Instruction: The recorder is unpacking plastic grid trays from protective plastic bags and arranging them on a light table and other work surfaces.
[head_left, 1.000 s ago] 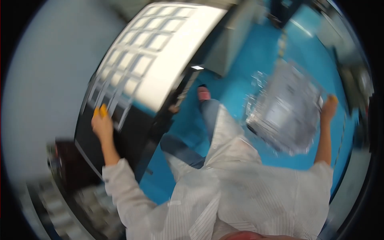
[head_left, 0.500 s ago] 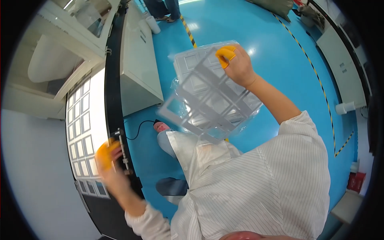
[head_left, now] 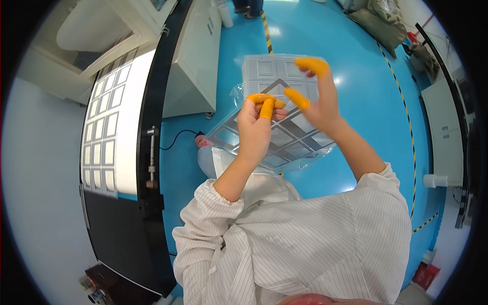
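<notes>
A clear sheet with a grid of grey frames hangs tilted in front of me. My left hand pinches it near its upper-left edge, thumb against fingers; the fingertips wear yellow finger covers. To the right, my right hand is over the sheet's upper right, thumb and fingers spread, also in yellow covers and somewhat blurred. Nothing shows between its fingers. Beneath the sheet lies a stack of clear plastic trays with square recesses, partly hidden by the sheet and my hands.
On the left runs a long bench with a bright white surface, carrying similar grey-framed sheets. A pale cabinet stands beyond it. A black cable crosses the blue floor. Far off, a person's legs show.
My left hand has come from the bench to the sheet and now grips its edge. My right hand has released the sheet and opened. The view has shifted slightly.
</notes>
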`<state>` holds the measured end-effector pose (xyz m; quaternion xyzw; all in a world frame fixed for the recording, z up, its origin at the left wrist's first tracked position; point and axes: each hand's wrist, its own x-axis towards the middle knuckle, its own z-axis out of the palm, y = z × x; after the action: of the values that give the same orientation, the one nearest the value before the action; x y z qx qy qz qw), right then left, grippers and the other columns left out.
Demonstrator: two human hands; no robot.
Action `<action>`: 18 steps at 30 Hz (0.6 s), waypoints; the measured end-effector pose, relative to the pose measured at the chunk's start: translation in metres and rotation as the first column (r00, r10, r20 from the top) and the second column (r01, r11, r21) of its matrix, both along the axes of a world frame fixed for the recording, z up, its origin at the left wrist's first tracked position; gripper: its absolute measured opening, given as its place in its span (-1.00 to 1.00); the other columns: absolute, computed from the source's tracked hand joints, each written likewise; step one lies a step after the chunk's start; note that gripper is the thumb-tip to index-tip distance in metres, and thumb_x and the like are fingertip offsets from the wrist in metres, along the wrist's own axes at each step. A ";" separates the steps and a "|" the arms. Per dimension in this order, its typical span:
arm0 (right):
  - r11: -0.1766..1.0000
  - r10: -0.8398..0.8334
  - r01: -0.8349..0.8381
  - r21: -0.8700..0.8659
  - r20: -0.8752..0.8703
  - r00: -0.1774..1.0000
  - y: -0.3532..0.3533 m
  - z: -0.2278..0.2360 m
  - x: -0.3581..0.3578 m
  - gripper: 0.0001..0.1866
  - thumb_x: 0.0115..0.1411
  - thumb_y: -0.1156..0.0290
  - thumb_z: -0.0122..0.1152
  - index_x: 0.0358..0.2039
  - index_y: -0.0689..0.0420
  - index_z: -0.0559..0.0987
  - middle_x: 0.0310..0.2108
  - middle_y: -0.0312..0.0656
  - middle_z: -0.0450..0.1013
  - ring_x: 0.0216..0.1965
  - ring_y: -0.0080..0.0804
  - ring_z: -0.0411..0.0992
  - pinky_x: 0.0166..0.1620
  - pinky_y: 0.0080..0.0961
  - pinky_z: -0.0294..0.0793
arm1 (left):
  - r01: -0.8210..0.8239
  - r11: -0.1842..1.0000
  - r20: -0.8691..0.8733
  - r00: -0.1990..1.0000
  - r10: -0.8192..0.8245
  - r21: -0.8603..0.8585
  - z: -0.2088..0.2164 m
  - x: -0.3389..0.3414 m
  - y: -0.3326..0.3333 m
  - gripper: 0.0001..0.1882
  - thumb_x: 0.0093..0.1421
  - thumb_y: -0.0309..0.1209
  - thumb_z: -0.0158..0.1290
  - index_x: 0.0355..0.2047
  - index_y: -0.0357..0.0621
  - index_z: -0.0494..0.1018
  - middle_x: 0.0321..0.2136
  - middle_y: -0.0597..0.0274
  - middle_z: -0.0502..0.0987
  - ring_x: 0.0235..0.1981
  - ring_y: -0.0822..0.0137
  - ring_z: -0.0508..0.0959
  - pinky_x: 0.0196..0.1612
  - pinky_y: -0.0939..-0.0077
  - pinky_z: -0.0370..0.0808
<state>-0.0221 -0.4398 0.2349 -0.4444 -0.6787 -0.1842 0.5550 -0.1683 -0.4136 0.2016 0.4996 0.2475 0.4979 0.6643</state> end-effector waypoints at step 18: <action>0.714 0.200 -0.672 -0.196 -0.863 0.464 0.189 0.027 -0.027 -0.65 0.21 0.34 -0.05 -0.08 0.32 0.38 -0.24 -0.13 0.43 -0.34 -0.49 0.41 -0.32 -0.68 0.41 | -0.107 0.801 -0.808 -0.108 0.579 0.589 -0.182 -0.384 -0.242 -0.77 -0.18 -0.56 0.00 -0.41 -0.16 0.40 -0.56 0.08 0.42 -0.45 0.02 0.41 -0.39 0.25 0.33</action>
<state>-0.0492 -0.2503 0.2615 -0.4090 -0.4743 0.3765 0.6827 -0.5519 -0.6557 0.0196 0.7159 0.6699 0.1926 0.0398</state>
